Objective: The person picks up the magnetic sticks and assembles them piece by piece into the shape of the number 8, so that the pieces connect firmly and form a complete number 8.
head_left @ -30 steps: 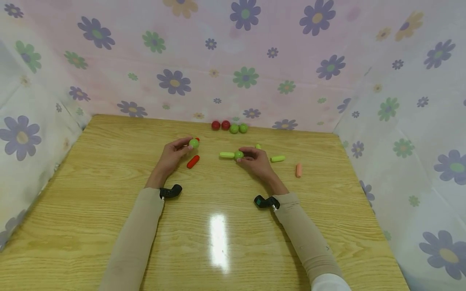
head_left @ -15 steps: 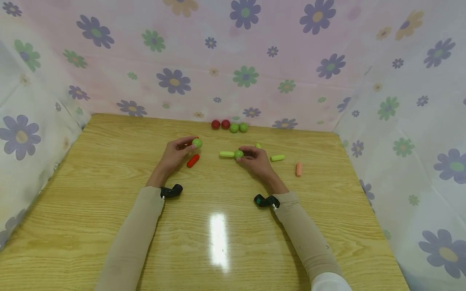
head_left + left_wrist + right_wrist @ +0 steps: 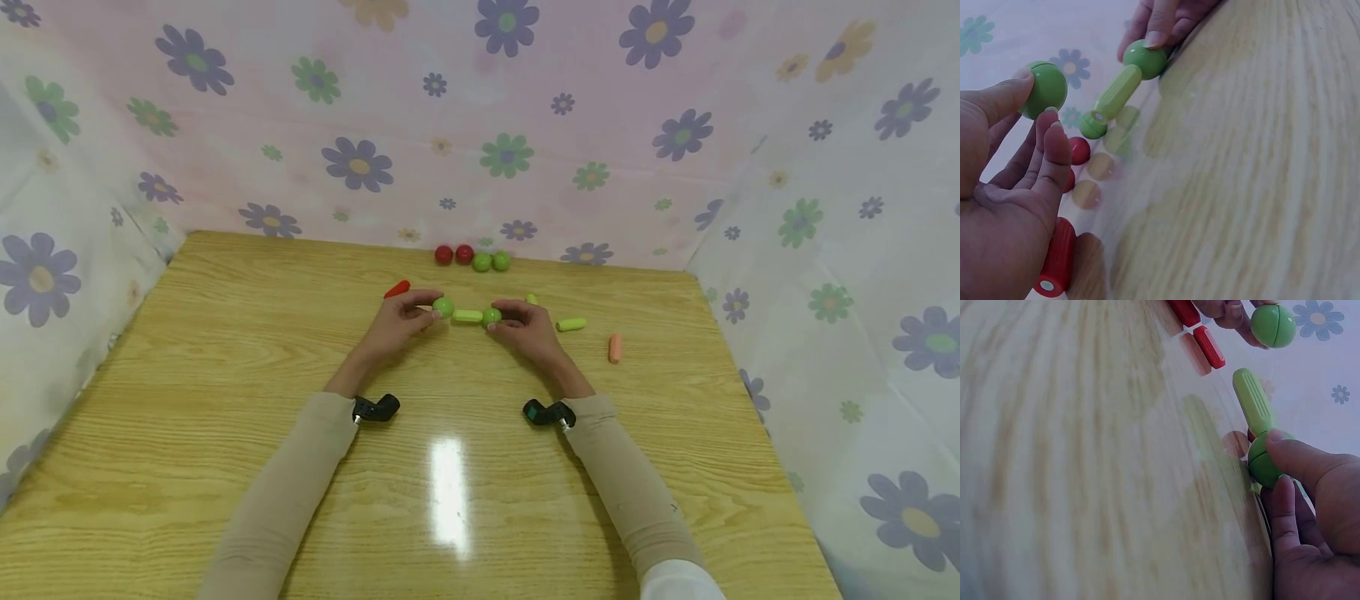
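Observation:
In the head view my left hand [image 3: 401,327] pinches a glossy green ball [image 3: 443,307] between thumb and fingertips. My right hand [image 3: 528,332] grips another green ball [image 3: 491,317], which has a ribbed light-green rod [image 3: 468,316] joined to its left side. The rod's free end points at the left hand's ball. A small gap parts that ball from the rod in the right wrist view, where the rod [image 3: 1252,397] slants up from the right hand's ball [image 3: 1265,461]. A pale disc marks the rod's free end in the left wrist view.
Two red balls [image 3: 453,255] and two green balls [image 3: 491,262] line the table's back edge. One red rod [image 3: 397,288] lies behind my left hand; the right wrist view shows a second red rod [image 3: 1183,311]. Right of my right hand lie a light-green rod [image 3: 572,325] and an orange rod [image 3: 615,348].
My left hand has moved right with its green ball, close to the rod's free end. It now covers the nearer red rod in the head view. My right hand has stayed still.

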A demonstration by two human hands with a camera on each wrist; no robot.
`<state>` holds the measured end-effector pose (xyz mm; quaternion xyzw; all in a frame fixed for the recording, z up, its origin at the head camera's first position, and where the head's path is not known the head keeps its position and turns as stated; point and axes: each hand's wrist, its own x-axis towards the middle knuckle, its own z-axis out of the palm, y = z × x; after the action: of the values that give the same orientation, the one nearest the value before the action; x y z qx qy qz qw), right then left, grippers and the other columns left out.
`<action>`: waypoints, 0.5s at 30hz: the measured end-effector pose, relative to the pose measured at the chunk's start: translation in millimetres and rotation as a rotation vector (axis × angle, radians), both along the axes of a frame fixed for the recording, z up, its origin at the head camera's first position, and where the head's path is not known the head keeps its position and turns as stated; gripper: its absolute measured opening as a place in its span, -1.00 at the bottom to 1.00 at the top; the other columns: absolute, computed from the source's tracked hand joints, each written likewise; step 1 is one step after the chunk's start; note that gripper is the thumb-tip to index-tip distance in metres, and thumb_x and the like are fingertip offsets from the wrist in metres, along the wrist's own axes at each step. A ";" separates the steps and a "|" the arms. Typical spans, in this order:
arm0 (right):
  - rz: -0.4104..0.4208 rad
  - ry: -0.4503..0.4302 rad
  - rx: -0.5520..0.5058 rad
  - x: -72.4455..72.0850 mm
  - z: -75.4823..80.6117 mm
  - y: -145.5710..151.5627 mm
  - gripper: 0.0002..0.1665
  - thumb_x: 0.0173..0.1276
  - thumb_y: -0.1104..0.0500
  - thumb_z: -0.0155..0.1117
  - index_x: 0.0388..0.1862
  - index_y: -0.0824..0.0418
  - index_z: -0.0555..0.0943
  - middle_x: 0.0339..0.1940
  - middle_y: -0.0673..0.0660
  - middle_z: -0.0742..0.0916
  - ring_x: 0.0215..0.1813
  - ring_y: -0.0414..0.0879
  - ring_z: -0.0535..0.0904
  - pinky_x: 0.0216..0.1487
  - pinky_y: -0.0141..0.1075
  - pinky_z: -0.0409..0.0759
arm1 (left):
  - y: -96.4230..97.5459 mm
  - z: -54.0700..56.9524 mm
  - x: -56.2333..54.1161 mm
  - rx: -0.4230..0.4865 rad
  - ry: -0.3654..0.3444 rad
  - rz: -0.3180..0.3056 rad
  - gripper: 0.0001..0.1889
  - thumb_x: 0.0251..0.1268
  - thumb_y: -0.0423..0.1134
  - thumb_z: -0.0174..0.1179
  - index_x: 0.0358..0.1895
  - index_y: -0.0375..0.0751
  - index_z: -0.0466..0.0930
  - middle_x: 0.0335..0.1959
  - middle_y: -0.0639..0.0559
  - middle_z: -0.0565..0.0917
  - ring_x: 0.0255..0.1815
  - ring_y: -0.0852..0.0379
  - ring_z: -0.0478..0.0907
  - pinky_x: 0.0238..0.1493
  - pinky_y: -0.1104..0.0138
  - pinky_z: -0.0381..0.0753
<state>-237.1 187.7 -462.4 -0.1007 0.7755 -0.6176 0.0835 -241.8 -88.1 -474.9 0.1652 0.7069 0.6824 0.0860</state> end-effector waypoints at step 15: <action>-0.001 0.008 0.000 0.4 1.8 -1.5 -0.52 0.34 0.43 0.38 0.23 0.48 0.58 0.19 0.42 0.64 0.19 0.13 0.60 0.04 -0.47 0.61 | 2.8 -8.0 6.4 -0.057 -0.022 -0.012 -0.61 0.49 -0.35 0.21 0.31 -0.36 0.52 0.21 -0.28 0.60 0.08 -0.04 0.67 -0.02 0.42 0.63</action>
<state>-236.7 186.2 -460.6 -0.1028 0.7757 -0.6174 0.0804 -235.3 -85.2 -482.9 0.1595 0.7241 0.6631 0.1023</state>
